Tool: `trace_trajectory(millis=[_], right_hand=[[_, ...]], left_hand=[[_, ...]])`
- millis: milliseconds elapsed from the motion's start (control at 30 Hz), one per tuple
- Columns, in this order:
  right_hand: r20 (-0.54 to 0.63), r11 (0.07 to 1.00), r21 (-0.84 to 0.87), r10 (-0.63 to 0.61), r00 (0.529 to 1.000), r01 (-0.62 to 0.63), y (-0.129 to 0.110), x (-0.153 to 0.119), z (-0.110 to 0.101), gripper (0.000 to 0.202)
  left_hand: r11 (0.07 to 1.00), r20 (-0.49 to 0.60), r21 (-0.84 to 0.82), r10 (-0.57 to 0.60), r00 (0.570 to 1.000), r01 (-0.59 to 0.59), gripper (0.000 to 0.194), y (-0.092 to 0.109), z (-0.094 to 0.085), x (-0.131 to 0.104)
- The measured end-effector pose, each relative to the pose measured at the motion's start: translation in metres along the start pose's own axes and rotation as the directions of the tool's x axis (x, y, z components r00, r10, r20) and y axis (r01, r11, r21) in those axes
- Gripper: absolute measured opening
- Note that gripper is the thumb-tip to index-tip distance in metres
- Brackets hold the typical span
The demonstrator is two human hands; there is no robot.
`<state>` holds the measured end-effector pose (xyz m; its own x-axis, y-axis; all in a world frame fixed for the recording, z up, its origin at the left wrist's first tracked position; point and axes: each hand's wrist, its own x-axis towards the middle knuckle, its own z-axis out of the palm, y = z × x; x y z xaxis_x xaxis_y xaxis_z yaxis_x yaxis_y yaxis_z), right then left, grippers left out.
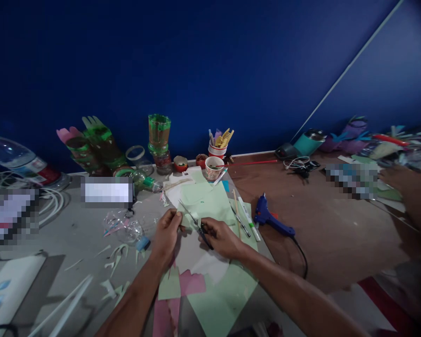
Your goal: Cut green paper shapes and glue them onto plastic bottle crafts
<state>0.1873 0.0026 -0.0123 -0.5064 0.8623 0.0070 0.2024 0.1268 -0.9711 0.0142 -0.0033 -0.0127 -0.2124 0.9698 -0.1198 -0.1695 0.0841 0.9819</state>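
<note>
On the grey table (73, 234), near its front middle, 2 bare hands meet over a small piece of light green paper (187, 220). The left hand (166, 234) pinches the paper's left edge, thumb and fingers closed narrow on it. The right hand (221, 238) is closed around the dark handles of a pair of scissors (194, 222), whose blades point up and to the left, slightly parted, and cross the green piece.

Behind the hands lie larger light green sheets (205, 199) stacked over white paper; in front of them, between the 2 forearms, lie pink paper (191, 283) and another green sheet (221, 299). Just right of the right hand, 2 pens (247, 217) and a thin wooden stick (236, 210) lie side by side on the green sheet. A blue glue gun (272, 217) rests on the brown floor (337, 234) just beyond the table's right edge, its black cord trailing toward the viewer.

Left of the left hand lie a clear plastic bottle piece (128, 229) and scattered pale paper scraps (114, 262). At the back of the table stand green-banded cut bottles (159, 135), a paper cup (214, 167) and a cup of pens and sticks (218, 145). A large clear bottle (17, 161) lies at far left.

At the far right edge, another person's hand (412, 187) is over papers on the floor; its fingers are too blurred to tell their state.
</note>
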Motion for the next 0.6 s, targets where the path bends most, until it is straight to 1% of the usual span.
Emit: trace_trajectory(millis=[133, 300, 467, 600], right_hand=[[-0.006, 1.000, 0.026, 0.006, 1.000, -0.006, 0.0032, 0.0005, 0.0006, 0.005], [-0.026, 0.997, 0.076, 0.021, 0.999, -0.019, 0.0090, 0.0010, 0.0017, 0.008], [0.011, 0.985, 0.168, 0.033, 0.999, -0.034, 0.0068, 0.0008, 0.0013, 0.008], [0.014, 0.982, 0.184, 0.030, 0.999, -0.032, 0.0059, 0.0005, 0.0008, 0.007]], left_hand=[[0.998, 0.043, 0.058, -0.019, 0.999, 0.016, 0.021, 0.0066, 0.0020, -0.0015], [0.996, 0.112, 0.079, -0.046, 0.993, 0.037, 0.020, 0.0105, 0.0027, -0.0016], [0.998, 0.143, 0.064, -0.036, 0.989, 0.028, 0.021, 0.0087, 0.0021, -0.0006], [1.000, 0.145, 0.019, -0.020, 0.989, 0.018, 0.021, 0.0057, 0.0017, -0.0003]])
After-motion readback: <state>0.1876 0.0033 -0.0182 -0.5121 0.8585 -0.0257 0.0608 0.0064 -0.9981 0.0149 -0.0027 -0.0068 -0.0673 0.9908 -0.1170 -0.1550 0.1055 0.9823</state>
